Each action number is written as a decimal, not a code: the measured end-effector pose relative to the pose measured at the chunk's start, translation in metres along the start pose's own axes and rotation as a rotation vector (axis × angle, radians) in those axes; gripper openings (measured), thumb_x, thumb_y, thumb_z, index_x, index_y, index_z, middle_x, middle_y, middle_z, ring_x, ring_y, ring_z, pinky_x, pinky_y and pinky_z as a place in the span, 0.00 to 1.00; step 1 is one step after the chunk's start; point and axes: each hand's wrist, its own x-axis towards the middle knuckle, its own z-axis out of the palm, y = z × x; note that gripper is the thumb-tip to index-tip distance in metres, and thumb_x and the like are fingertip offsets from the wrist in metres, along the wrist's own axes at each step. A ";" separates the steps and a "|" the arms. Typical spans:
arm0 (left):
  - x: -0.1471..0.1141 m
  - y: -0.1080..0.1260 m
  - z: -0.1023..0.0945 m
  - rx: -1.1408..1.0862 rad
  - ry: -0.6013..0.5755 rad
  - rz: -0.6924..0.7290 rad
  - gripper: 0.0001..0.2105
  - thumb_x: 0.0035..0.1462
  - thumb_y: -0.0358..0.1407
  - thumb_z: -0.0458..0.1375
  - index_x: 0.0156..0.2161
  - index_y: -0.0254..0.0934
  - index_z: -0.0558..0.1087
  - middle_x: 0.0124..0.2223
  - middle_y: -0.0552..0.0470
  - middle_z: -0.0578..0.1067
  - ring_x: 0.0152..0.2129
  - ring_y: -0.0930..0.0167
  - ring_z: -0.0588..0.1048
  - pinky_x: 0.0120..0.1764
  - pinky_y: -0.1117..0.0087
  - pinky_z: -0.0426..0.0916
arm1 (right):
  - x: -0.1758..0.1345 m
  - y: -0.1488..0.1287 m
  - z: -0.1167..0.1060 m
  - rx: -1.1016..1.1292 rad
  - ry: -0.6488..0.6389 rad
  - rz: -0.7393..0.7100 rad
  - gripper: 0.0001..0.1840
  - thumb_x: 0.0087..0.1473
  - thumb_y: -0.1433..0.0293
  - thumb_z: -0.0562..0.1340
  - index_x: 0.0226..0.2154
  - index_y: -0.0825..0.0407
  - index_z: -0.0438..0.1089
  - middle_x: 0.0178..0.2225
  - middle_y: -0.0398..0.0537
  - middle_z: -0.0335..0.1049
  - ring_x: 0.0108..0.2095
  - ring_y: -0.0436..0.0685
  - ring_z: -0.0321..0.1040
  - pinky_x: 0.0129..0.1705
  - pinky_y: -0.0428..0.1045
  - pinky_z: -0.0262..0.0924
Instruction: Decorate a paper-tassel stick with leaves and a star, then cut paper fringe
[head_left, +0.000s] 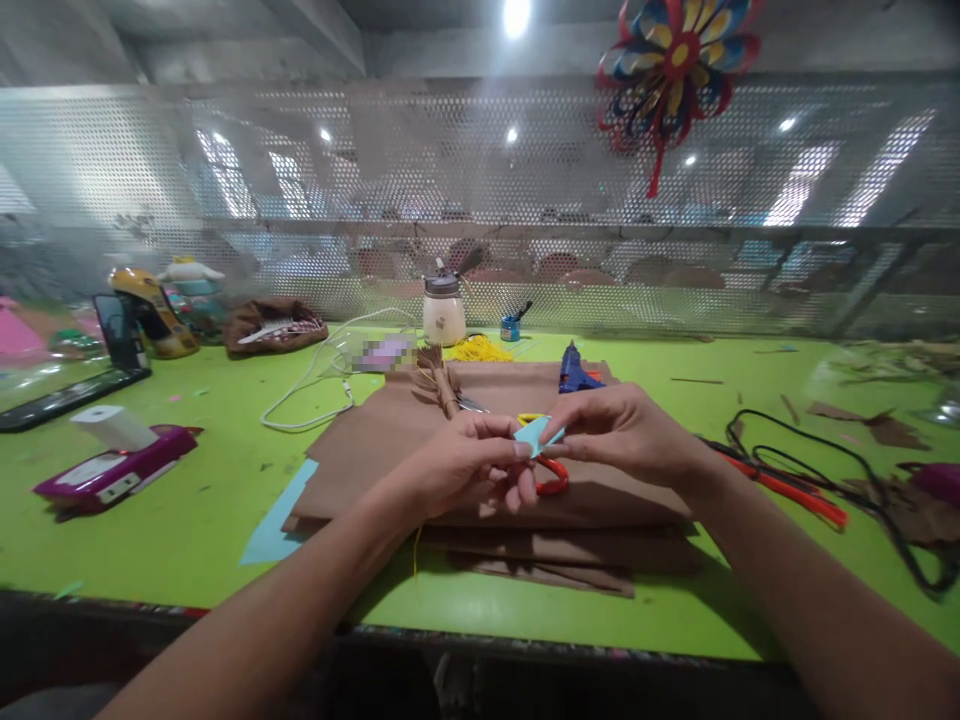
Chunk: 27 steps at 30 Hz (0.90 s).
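The green desk (210, 530) carries a broad pile of brown paper (360, 450). The right hand (630, 425) is over the brown paper's right half, thumb and forefinger nearly closed on the near edge of the blue piece (534, 432). The left hand (480, 455), over its middle, pinches the opposite edge, its other fingers loosely curled. The scissors (555, 488) lie on the brown paper, just beneath the hands.

The blue piece, held above the brown paper's middle, looks like thin paper or card: very light, likely crisp along an edge but easily creased or torn, and not slippery to dry fingers. Fingertips at opposite edges suit it; squeezing the middle could crumple it.

As for writing, the yellow bottle (150, 310), behind and left of the brown paper, has dark markings too blurred to read. The purple power strip (112, 470), left of it, and the blue glue gun (574, 372), at its back edge, show no legible brand.
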 end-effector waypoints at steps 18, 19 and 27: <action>0.004 0.001 0.006 0.212 0.091 0.051 0.07 0.54 0.35 0.56 0.31 0.31 0.68 0.26 0.48 0.76 0.18 0.76 0.72 0.22 0.78 0.64 | 0.006 0.016 0.011 0.124 0.220 0.142 0.11 0.43 0.66 0.68 0.27 0.55 0.68 0.26 0.45 0.70 0.27 0.49 0.66 0.30 0.46 0.61; 0.004 0.000 0.006 0.216 0.099 0.053 0.07 0.54 0.35 0.56 0.31 0.31 0.68 0.26 0.48 0.76 0.18 0.76 0.72 0.22 0.78 0.64 | 0.006 0.017 0.011 0.118 0.224 0.141 0.11 0.43 0.66 0.67 0.27 0.55 0.68 0.26 0.45 0.70 0.27 0.49 0.66 0.30 0.47 0.61; 0.004 -0.001 0.005 0.219 0.115 0.089 0.07 0.53 0.34 0.56 0.31 0.30 0.70 0.26 0.48 0.76 0.19 0.75 0.73 0.24 0.76 0.64 | 0.008 0.022 0.014 0.118 0.264 0.143 0.12 0.43 0.65 0.67 0.27 0.55 0.66 0.24 0.42 0.68 0.25 0.48 0.64 0.27 0.45 0.57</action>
